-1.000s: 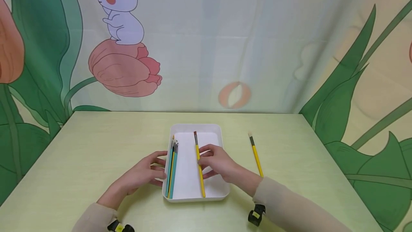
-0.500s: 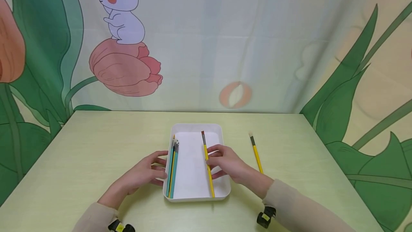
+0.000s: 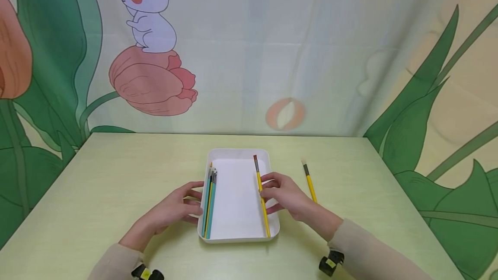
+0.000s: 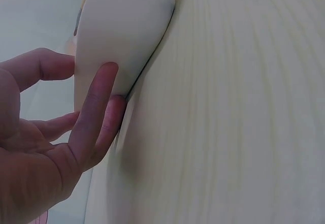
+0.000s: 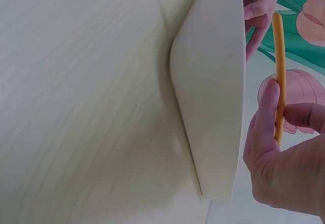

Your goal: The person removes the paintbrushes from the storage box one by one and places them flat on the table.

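Note:
My right hand point(image 3: 285, 195) pinches a yellow-handled paintbrush point(image 3: 258, 177) with reddish-brown bristles over the right side of a white tray point(image 3: 235, 202). In the right wrist view the brush handle point(image 5: 280, 56) stands between thumb and fingers, above the tray wall point(image 5: 208, 92). My left hand point(image 3: 177, 206) rests its fingertips against the tray's left side, fingers loosely spread; the left wrist view has those fingers point(image 4: 94, 107) on the outer wall. Inside the tray, along its left wall, several thin teal and yellow paintbrushes point(image 3: 212, 204) lie side by side, bristles away from me.
Another yellow paintbrush point(image 3: 309, 182) with pale bristles lies on the table right of the tray, its lower end hidden by my right forearm. The light wood-grain table point(image 3: 128, 167) meets a printed curtain point(image 3: 241, 64) at the back.
My right hand has carried the yellow paintbrush rightward, from near the tray's middle to its right side. The left hand and tray have stayed in place.

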Demonstrator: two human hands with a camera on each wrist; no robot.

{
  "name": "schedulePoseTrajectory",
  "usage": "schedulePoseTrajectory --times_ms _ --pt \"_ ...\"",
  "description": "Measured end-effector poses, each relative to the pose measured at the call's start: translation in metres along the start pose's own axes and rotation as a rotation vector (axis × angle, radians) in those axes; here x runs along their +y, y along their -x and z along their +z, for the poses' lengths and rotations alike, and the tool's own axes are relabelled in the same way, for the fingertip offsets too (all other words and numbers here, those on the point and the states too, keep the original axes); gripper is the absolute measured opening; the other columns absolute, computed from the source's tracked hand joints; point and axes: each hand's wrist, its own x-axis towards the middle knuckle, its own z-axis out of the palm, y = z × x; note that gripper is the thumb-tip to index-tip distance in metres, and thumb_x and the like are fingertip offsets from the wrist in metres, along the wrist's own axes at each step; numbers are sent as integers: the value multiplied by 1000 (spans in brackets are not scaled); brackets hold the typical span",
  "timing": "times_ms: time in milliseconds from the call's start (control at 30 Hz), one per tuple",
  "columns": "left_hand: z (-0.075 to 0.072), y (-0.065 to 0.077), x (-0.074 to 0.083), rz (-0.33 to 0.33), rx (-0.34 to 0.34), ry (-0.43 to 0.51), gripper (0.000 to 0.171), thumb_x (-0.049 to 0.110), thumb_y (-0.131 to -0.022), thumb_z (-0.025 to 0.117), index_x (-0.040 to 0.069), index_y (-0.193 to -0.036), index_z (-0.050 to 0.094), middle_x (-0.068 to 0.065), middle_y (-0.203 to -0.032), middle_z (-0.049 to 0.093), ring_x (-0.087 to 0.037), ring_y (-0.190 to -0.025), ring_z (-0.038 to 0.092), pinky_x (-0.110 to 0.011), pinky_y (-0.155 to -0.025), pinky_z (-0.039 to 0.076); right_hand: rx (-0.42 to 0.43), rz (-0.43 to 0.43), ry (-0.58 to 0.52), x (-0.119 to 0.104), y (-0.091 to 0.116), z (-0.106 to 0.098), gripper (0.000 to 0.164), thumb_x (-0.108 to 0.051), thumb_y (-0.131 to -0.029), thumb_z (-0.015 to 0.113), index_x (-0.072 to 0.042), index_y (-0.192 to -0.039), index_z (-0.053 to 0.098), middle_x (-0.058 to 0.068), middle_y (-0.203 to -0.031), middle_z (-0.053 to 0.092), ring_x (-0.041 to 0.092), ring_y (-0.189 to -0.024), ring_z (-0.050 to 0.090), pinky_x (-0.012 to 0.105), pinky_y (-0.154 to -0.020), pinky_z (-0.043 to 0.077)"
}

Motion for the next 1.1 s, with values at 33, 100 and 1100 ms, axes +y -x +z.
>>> schedulePoseTrajectory --times_ms 33,100,1100 --pt "0 0 0 0 0 0 79 0 -87 70 2 -156 33 -25 -135 46 -33 -111 61 -47 -82 61 5 -1 1 1 1 -2 41 -7 -95 67 0 -134 54 18 -115 62 25 -85 65 42 -67 63" --pt "0 0 0 1 -1 1 79 0 -87 70 2 -156 33 -25 -136 46 -33 -111 61 -47 -82 61 14 -4 3 2 2 -5 41 -6 -95 66 0 -133 55 19 -115 61 25 -85 64 42 -67 63" --pt "2 1 1 4 5 -9 78 -2 -87 69 2 -156 33 -26 -136 45 -33 -111 61 -47 -82 61 139 36 66 21 11 -52 44 -5 -92 66 1 -135 54 22 -121 60 25 -87 65 42 -64 63"
